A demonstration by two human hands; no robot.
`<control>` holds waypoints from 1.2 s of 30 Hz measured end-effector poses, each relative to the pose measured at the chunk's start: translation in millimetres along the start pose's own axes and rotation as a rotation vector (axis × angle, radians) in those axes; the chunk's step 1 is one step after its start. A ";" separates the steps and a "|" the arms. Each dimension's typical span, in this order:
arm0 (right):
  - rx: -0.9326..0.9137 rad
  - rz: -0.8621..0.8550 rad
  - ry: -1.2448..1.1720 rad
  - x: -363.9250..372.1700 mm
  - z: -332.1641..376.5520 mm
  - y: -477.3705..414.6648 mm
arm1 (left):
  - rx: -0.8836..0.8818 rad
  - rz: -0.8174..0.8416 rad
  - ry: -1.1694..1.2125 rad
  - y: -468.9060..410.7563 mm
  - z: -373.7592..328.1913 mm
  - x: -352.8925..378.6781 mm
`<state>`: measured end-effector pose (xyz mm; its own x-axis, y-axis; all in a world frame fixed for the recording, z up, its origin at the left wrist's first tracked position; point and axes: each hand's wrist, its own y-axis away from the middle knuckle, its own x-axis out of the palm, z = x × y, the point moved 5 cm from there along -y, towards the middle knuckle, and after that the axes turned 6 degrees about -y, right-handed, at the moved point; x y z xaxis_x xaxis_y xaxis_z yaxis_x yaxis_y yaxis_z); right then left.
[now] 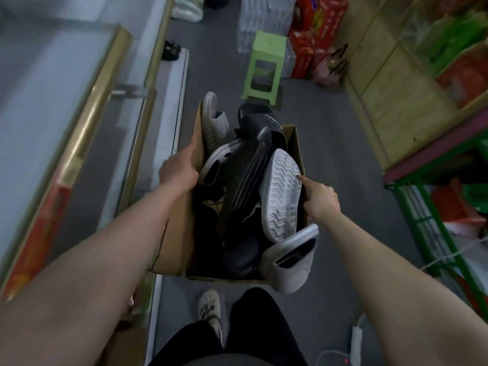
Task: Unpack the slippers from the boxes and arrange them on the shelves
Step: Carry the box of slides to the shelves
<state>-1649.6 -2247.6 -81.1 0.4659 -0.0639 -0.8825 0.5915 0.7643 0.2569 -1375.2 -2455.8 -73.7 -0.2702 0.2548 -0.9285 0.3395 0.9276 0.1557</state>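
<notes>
A person holds a cardboard box (173, 233) from above, over a grey floor (343, 159). The left hand (179, 169) grips its left wall. The right hand (320, 199) curls over the right wall, forefinger touching a pale slipper sole (281, 191). Black and grey slippers (260, 120) fill the box. A green stool (264, 62) stands beyond.
</notes>
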 end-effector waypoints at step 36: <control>0.050 -0.025 -0.006 -222.4 172.5 -974.3 | 0.079 0.007 -0.042 -991.3 -297.2 -91.0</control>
<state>-2216.0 -3088.7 -67.2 0.4549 -0.0864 -0.8864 0.6348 0.7296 0.2546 -1955.0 -3317.4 -43.4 -0.2298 0.2482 -0.9410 0.4117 0.9010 0.1371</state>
